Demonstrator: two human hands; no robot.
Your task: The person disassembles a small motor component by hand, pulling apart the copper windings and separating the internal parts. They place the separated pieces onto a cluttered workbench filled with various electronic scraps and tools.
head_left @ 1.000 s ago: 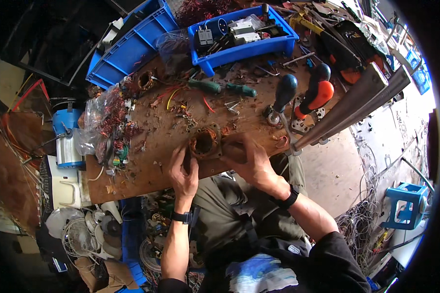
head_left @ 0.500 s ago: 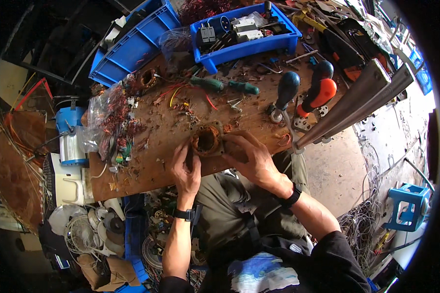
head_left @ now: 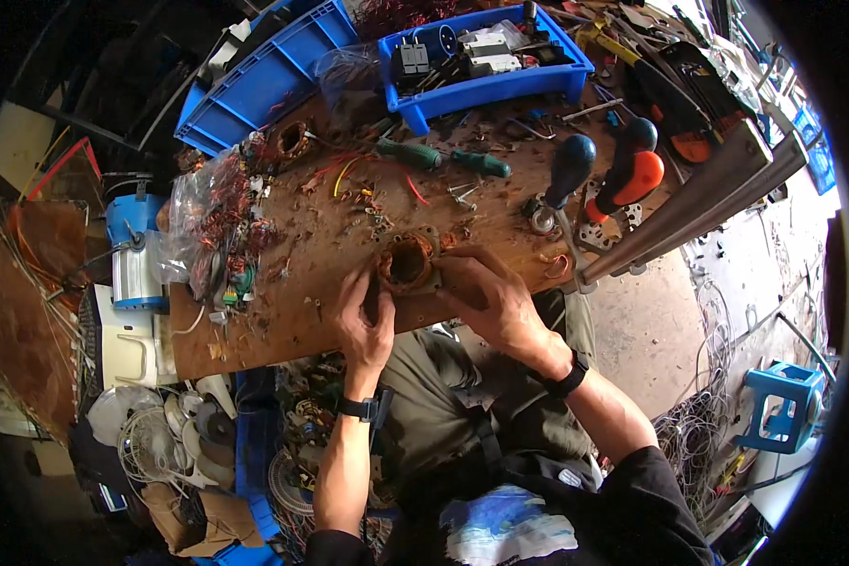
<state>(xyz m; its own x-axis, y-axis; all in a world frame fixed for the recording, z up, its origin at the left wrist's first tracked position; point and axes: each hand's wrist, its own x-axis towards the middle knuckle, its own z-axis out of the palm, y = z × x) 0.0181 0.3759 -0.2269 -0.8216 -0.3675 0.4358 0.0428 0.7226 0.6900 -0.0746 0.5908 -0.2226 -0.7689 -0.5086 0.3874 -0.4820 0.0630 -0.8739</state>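
A motor stator with copper windings (head_left: 407, 280) stands near the front edge of the wooden bench, its round opening facing up. My left hand (head_left: 366, 325) is closed against its left side with thumb and fingers. On the other side my right hand (head_left: 500, 307) grips its right edge, where a squarish metal corner shows. The fingertips on the stator's far side are partly hidden. Beyond it lie small scraps and two green-handled screwdrivers (head_left: 408, 153) (head_left: 481, 164).
Metal bars (head_left: 679, 212) rise at the bench's right, beside a blue-handled tool (head_left: 571, 165) and an orange-handled one (head_left: 629, 179). A blue bin of parts (head_left: 486, 85) stands at the back. Copper wire scraps (head_left: 222, 217) and another wound ring (head_left: 294, 141) lie left.
The view has shifted slightly, so the bench things appear a little farther right and up. Both hands keep their hold on the stator.
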